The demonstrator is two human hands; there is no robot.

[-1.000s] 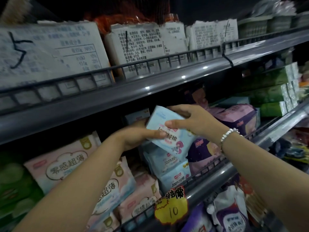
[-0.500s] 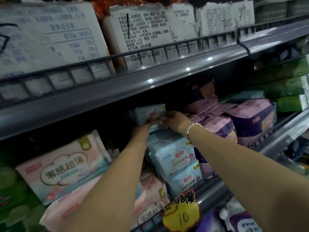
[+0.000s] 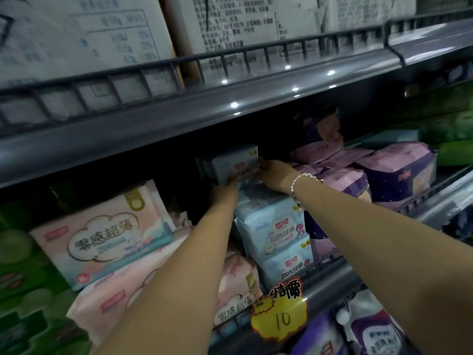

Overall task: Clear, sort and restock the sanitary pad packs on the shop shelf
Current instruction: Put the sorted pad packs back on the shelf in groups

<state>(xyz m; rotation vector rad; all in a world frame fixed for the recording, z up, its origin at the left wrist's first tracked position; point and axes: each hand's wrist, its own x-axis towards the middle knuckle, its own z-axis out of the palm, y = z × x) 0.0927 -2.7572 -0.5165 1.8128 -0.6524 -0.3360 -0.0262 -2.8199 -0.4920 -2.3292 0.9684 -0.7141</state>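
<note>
A light blue pad pack (image 3: 236, 163) stands deep in the shelf, on top of the stack of light blue packs (image 3: 275, 231). My left hand (image 3: 222, 192) grips its lower left corner from below. My right hand (image 3: 275, 174), with a bead bracelet on the wrist, holds its right edge. Both arms reach far in under the grey upper shelf (image 3: 204, 111). Fingertips are partly hidden in the dark.
Pink packs (image 3: 102, 237) lie to the left, with green packs (image 3: 23, 283) beyond. Purple and pink packs (image 3: 394, 172) fill the right side. A yellow price tag (image 3: 280, 311) marked 10 hangs on the shelf's wire front rail (image 3: 330, 265). White printed cartons (image 3: 84, 34) stand above.
Both hands have carried the light blue pack from the shelf front deep inside and set it upright atop the blue stack. The camera has moved closer.
</note>
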